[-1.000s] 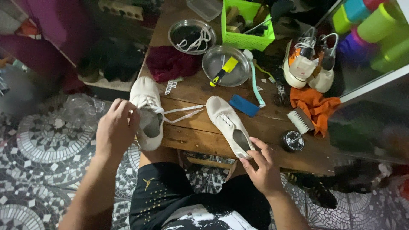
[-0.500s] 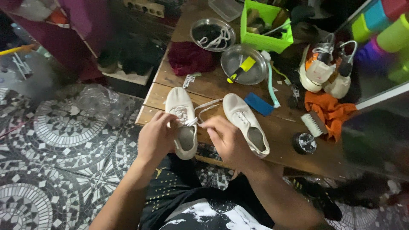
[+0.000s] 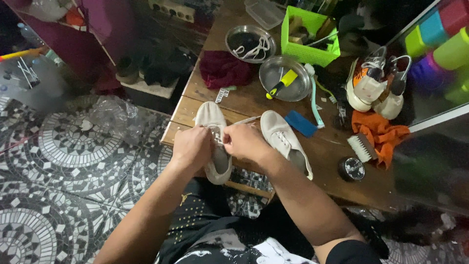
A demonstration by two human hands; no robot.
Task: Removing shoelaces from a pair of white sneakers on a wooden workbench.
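Head view, lace (image 3: 218,135) mostly hidden between fingertips, left hand (image 3: 191,148) and right hand (image 3: 245,142) both pinched on it, knuckles up, over white shoe (image 3: 213,117) at wooden table (image 3: 254,105) edge, second white shoe (image 3: 285,139) just right of the fingers.

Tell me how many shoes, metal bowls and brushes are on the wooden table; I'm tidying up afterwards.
White canvas shoes: 2, one under both hands (left hand, right hand), one beside it
Orange-and-white sneakers: 2
Round metal bowls: 2
Scrub brush: 1
Toothbrush: 1
Total: 8
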